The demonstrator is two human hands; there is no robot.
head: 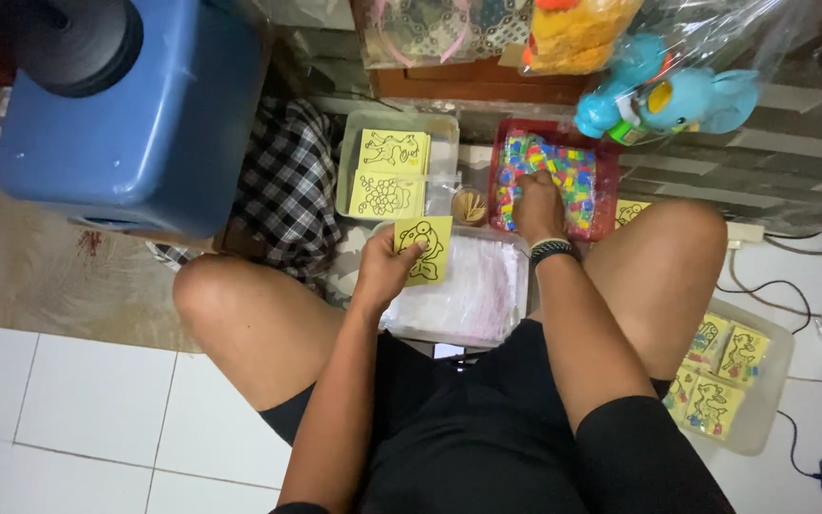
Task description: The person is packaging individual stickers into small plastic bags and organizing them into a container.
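Yellow card: pinched in left hand, above clear bag tray. Right hand: at 2 o'clock from card, fingers buried in red tray of coloured packets, grip unclear.

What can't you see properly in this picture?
Head view only:
- Right hand fingertips: buried among the colourful bits in the red tray, so any grip is hidden.
- Yellow card in the left hand: drawing too small to identify.
- Blue toy: blurred behind shiny plastic wrap.

Right hand's fingers buried among coloured packets in red tray; blue bin cut off at top.
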